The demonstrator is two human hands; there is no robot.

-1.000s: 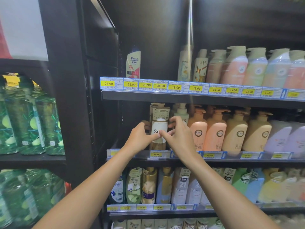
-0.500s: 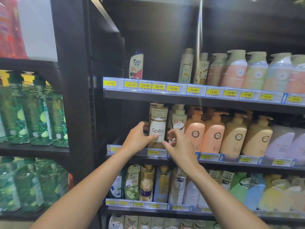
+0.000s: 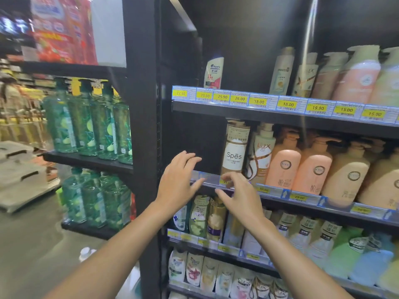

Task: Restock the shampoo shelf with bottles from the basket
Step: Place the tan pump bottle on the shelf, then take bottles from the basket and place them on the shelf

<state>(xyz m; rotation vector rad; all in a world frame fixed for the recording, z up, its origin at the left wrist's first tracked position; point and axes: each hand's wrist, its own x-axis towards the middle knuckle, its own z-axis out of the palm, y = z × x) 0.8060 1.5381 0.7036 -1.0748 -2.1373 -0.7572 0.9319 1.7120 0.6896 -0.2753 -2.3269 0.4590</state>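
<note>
The Spes bottle (image 3: pixel 235 152) stands on the middle shelf (image 3: pixel 302 197) beside the Lux bottle (image 3: pixel 262 153) at three o'clock, and the left hand (image 3: pixel 180 183) at eight o'clock and right hand (image 3: pixel 240 196) at six have let go, fingers spread and empty, so it looks placed.

Black upright post (image 3: pixel 146 126) standing centre; grey floor (image 3: pixel 28 244) stretching near left; red banner (image 3: pixel 62 31) hanging far left above; black side shelf (image 3: pixel 86 161) at left carrying green bottles (image 3: pixel 86 119) in rows.

Shop, likely supermarket: price tags (image 3: pixel 288 104) on shelf edges, rows of shampoo bottles (image 3: pixel 285 165).
</note>
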